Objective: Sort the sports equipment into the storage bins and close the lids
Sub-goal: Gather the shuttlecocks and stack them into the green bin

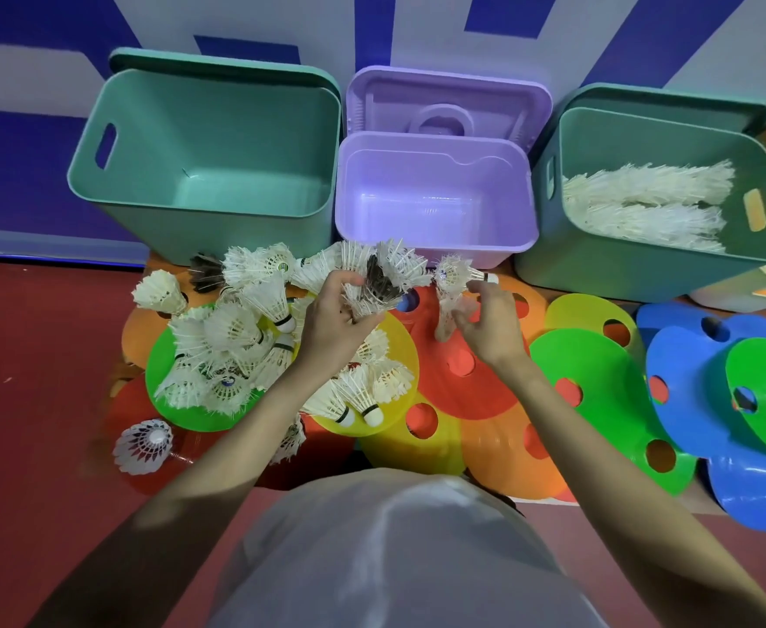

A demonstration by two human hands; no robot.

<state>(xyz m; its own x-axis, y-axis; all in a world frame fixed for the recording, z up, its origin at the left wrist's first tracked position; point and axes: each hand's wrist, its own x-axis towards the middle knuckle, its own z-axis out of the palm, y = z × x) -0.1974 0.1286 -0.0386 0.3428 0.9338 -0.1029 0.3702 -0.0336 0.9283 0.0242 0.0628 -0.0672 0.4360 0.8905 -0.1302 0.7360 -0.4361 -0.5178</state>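
My left hand [333, 317] grips a bunch of shuttlecocks [372, 278] just short of the purple bin [435, 233] front rim. My right hand [485, 319] pinches one shuttlecock [451, 276] beside it. Loose shuttlecock pile [231, 346] left, on disc cones [472, 392]. Right green bin [653, 265] holds stacked shuttlecocks; left green bin [145, 219] is open-topped.

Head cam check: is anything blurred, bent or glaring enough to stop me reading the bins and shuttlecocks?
Head view: strong wide-angle bend at the edges, so the teal bins lean outward; the right hand and its shuttlecocks are slightly motion-blurred; the floor of the purple bin shows a mild sheen; the grey garment at the bottom is out of focus.
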